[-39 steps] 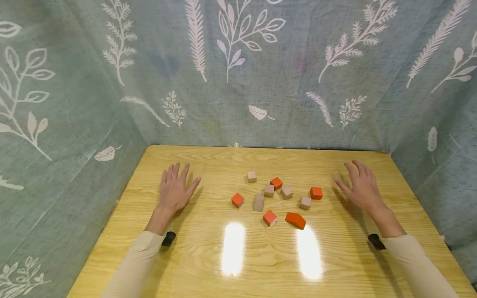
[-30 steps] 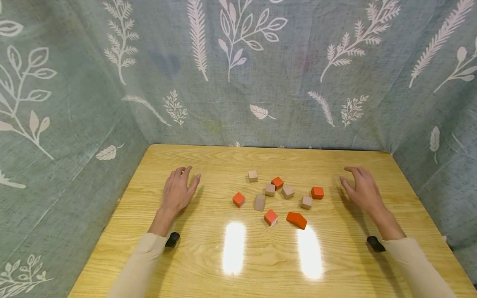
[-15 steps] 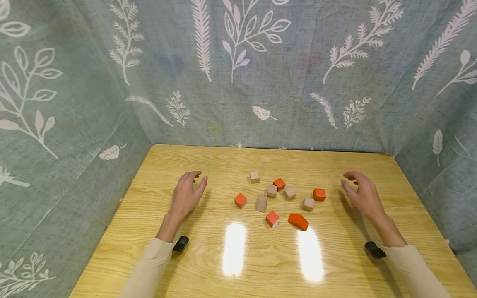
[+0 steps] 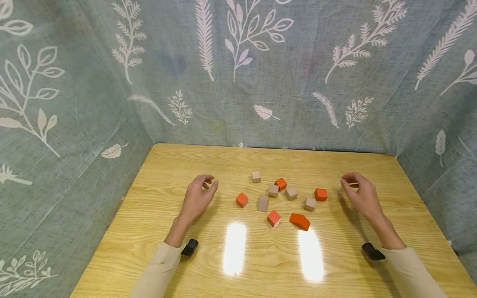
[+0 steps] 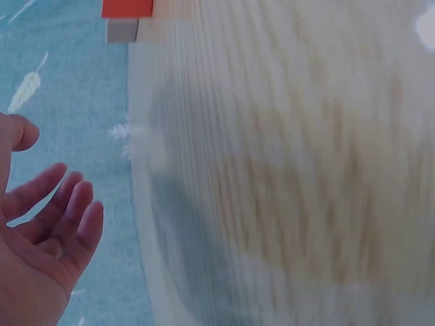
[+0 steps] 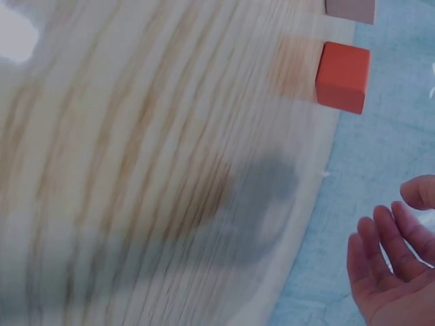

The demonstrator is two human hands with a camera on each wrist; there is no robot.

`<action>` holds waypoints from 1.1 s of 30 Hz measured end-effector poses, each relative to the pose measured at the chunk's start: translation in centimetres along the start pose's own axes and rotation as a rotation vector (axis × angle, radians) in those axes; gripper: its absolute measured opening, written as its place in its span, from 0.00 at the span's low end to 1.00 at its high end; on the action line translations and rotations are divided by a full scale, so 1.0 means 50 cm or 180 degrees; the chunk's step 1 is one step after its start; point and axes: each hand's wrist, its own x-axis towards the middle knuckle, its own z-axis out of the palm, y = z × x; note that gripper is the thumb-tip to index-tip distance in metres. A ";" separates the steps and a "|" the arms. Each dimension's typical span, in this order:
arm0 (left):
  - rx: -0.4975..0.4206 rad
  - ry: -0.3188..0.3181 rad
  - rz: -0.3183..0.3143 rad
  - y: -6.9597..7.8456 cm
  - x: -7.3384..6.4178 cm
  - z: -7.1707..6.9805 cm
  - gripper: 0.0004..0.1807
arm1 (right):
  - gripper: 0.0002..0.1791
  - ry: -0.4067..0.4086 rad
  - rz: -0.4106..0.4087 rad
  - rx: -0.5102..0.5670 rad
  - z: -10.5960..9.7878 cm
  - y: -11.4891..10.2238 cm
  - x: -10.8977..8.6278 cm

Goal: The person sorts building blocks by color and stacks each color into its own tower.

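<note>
My left hand (image 4: 197, 196) hovers over the table left of the blocks, fingers loosely bent, holding nothing. Nearest to it lies a red cube (image 4: 242, 200). On the far right my right hand (image 4: 362, 193) is likewise raised and relaxed, thumb apart from the fingers in the right wrist view. A red block (image 4: 321, 194) sits just left of it, also seen as a red block (image 6: 343, 77) from the wrist. Between the hands lie several plain wooden blocks (image 4: 273, 190), a red block (image 4: 281, 183) at the back, a red cube (image 4: 273, 218) and a red angled block (image 4: 299, 221) in front.
The wooden table (image 4: 156, 165) ends at a grey-blue leaf-patterned curtain (image 4: 231, 103) at the back, with more curtain on both sides. Two bright light reflections (image 4: 234, 248) lie on the tabletop in front of the blocks. A black wrist camera (image 4: 190, 247) is on the left sleeve.
My left hand has moved right, toward the blocks, and its fingers have gone from spread to loosely bent. The right hand's fingers have also bent, with little travel. The blocks stay put.
</note>
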 end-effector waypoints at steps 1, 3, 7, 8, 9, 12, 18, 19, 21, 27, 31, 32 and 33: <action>-0.0027 -0.0016 0.0019 0.002 -0.001 0.004 0.16 | 0.12 0.0006 0.0002 0.0014 0.001 -0.002 0.000; -0.0098 -0.0063 0.0049 0.007 -0.003 0.013 0.16 | 0.12 0.0010 0.0005 0.0063 0.002 -0.005 -0.002; -0.0203 -0.0170 0.0079 0.016 -0.006 0.029 0.16 | 0.12 0.0008 0.0039 0.0171 0.002 -0.013 -0.005; -0.0235 -0.0210 0.0072 0.019 -0.007 0.032 0.16 | 0.12 0.0006 0.0050 0.0188 0.002 -0.015 -0.005; -0.0257 -0.0252 0.0063 0.023 -0.007 0.034 0.17 | 0.12 0.0006 0.0064 0.0204 0.002 -0.017 -0.006; -0.0318 -0.0397 0.0014 0.033 -0.010 0.043 0.18 | 0.12 0.0005 0.0101 0.0219 0.003 -0.023 -0.007; -0.0332 -0.0684 -0.0018 0.052 -0.016 0.061 0.23 | 0.12 0.0011 0.0123 0.0279 0.007 -0.031 -0.010; -0.0334 -0.0724 -0.0003 0.054 -0.018 0.065 0.23 | 0.12 0.0009 0.0124 0.0290 0.008 -0.033 -0.010; -0.0353 -0.0804 0.0017 0.057 -0.020 0.072 0.24 | 0.12 0.0007 0.0130 0.0317 0.011 -0.036 -0.011; -0.0311 -0.0997 0.0102 0.062 -0.023 0.087 0.26 | 0.11 0.0006 0.0150 0.0363 0.021 -0.044 -0.013; -0.0247 -0.1041 0.0156 0.059 -0.025 0.093 0.26 | 0.11 -0.0009 0.0130 0.0384 0.029 -0.051 -0.014; -0.0244 -0.1033 0.0175 0.058 -0.026 0.094 0.26 | 0.11 -0.0015 0.0123 0.0400 0.031 -0.053 -0.014; -0.0225 -0.1027 0.0185 0.057 -0.027 0.095 0.26 | 0.11 -0.0019 0.0116 0.0417 0.033 -0.054 -0.014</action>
